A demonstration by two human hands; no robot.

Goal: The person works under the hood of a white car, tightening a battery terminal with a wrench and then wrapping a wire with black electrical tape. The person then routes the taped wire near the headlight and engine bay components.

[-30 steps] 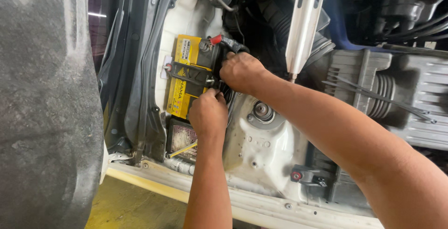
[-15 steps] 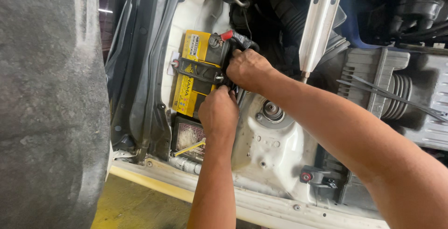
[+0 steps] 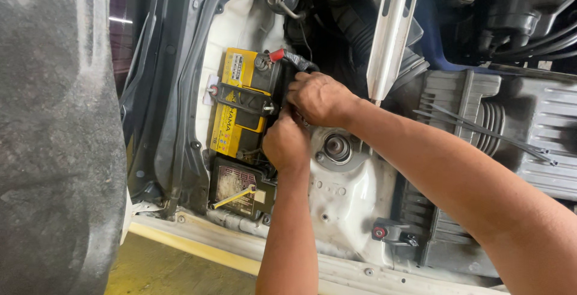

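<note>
An open car engine bay seen from above, with white painted bodywork (image 3: 354,205) around a round strut mount (image 3: 336,147) and grey plastic engine covers (image 3: 535,132) on the right. A white hood prop rod (image 3: 390,30) slants down through the upper middle. At the left edge is a dark, rough grey surface, out of focus.

A yellow and black car battery (image 3: 237,99) sits in the left corner of the bay, held by a black clamp bar (image 3: 243,99) across its top. A red terminal cap (image 3: 276,55) with a black cable is at its upper right corner. Just below the battery is a black box (image 3: 240,187) with a yellow strip.

2 bare hands meet at the battery's right edge, touching each other. The left hand (image 3: 286,144) reaches up from below, fingers curled in against the battery side. The right hand (image 3: 318,98) comes in from the right, fingers bent down over the same spot. What they grip is hidden, so I cannot tell whether either is clamped on anything.
</note>
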